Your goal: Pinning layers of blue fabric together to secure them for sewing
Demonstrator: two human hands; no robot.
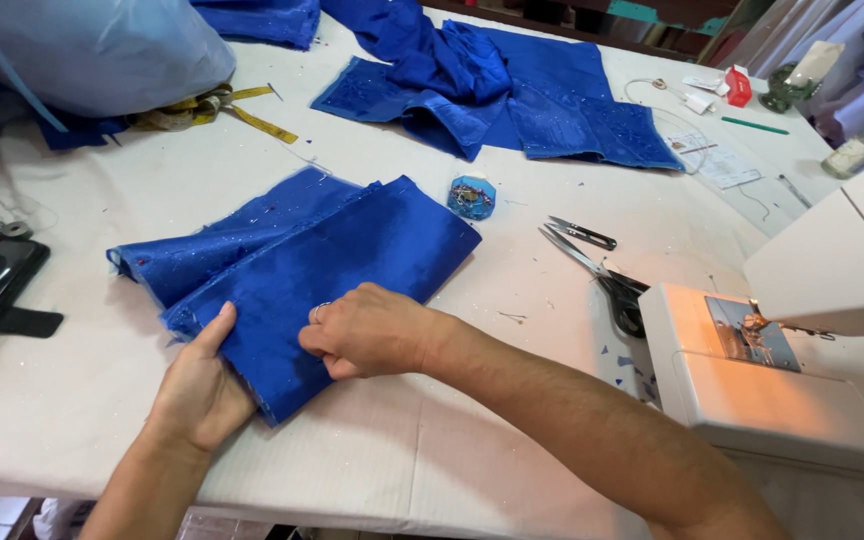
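One head-worn view, looking down at our worktable

We look from above and close onto the white cloth-covered table [432, 450], facing forward across it toward its far edge; our forearms enter from the bottom.

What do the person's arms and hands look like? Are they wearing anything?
Both forearms are bare, with no sleeves showing. The left hand wears nothing that shows. The right hand has a thin ring on one of its fingers. No gloves, watch or bracelet can be seen.

The folded blue fabric [322, 260] lies flat on the bench — bright royal blue, satiny, flecked with tiny sparkles. It runs diagonally, its near corner close to the bench's front edge — layered edges fanning open at the left end.
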